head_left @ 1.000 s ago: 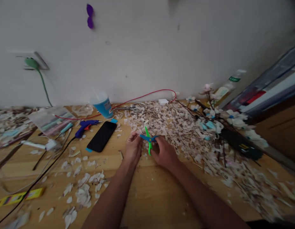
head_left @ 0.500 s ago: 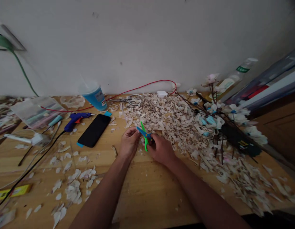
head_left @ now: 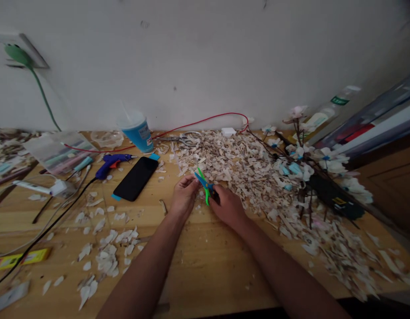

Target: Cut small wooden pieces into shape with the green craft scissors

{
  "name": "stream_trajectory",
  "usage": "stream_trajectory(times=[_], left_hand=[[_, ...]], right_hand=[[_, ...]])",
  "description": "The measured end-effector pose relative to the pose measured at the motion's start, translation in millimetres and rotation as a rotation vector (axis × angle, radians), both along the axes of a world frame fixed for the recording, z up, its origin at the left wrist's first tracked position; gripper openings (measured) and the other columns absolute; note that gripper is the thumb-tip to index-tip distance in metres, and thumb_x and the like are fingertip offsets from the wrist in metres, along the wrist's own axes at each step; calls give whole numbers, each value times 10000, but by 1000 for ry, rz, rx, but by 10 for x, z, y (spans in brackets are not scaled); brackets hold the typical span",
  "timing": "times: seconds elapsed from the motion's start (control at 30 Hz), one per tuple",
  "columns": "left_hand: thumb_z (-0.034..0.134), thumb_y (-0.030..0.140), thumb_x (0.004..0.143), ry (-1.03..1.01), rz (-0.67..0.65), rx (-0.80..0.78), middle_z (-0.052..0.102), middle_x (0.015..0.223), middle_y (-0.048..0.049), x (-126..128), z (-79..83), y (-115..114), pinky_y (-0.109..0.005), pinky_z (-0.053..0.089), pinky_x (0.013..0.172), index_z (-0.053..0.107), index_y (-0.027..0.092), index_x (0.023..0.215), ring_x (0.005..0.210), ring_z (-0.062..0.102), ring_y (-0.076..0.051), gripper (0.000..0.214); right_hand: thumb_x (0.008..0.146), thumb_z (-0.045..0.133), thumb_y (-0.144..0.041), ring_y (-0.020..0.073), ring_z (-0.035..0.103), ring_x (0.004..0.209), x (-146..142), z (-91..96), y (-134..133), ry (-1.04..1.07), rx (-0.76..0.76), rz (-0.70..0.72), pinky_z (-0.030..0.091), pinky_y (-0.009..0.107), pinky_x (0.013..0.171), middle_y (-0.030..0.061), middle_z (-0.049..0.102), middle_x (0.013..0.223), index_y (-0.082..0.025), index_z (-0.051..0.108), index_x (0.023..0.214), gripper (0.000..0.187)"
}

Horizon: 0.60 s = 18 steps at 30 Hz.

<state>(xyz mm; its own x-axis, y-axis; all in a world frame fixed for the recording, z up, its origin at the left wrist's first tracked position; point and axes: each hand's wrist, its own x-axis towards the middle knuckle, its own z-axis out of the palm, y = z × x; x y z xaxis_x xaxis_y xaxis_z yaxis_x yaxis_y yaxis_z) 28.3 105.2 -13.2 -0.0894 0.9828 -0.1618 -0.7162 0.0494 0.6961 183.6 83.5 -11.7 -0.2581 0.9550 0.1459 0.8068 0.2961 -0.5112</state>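
My right hand (head_left: 229, 204) grips a small pair of scissors (head_left: 205, 182) with blue and bright green parts. Their blades point up and to the left, slightly parted, right at the fingertips of my left hand (head_left: 184, 195). Those left fingers are pinched together; whatever lies between them is too small or hidden to make out. Just beyond both hands spreads a heap of dry, whitish petal-like scraps (head_left: 221, 155). A short brownish piece (head_left: 163, 207) lies on the wooden table (head_left: 205, 266) left of my left wrist.
On the left are a black phone (head_left: 135, 179), a blue glue gun (head_left: 108, 165), a blue cup (head_left: 138, 135), a clear case (head_left: 57, 153) and cables. Loose petals (head_left: 107, 259) lie nearer. Branches with white flowers (head_left: 333, 161) and a bottle (head_left: 324, 113) stand on the right.
The scissor blades have come closer together at my left fingertips. The whole view has shifted slightly, so things on the left appear farther right.
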Motion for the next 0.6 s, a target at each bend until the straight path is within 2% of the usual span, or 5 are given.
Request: stream_trajectory(times=[0.27, 0.43, 0.6], left_hand=[[906, 251, 601, -24, 7, -25, 716, 756, -5, -7, -12, 0, -241, 533, 765, 720, 161, 768, 705, 663, -101, 266], [925, 259, 565, -35, 20, -5, 720, 771, 2, -5, -21, -3, -246, 530, 758, 714, 174, 780, 713, 664, -107, 313], [942, 241, 520, -28, 2, 0, 714, 751, 13, -4, -10, -18, -230, 521, 728, 718, 178, 795, 688, 654, -98, 360]], right_hand=[[870, 521, -300, 239, 632, 870, -7, 3, 2, -7, 3, 1, 404, 314, 705, 84, 695, 966, -206, 582, 1064, 224], [811, 553, -286, 258, 609, 939, -14, 26, -22, 14, 25, 15, 429, 340, 764, 108, 664, 1022, -195, 536, 1095, 298], [805, 557, -292, 262, 602, 929, -36, 54, -39, 14, 3, -1, 428, 345, 752, 106, 653, 1003, -193, 531, 1068, 282]])
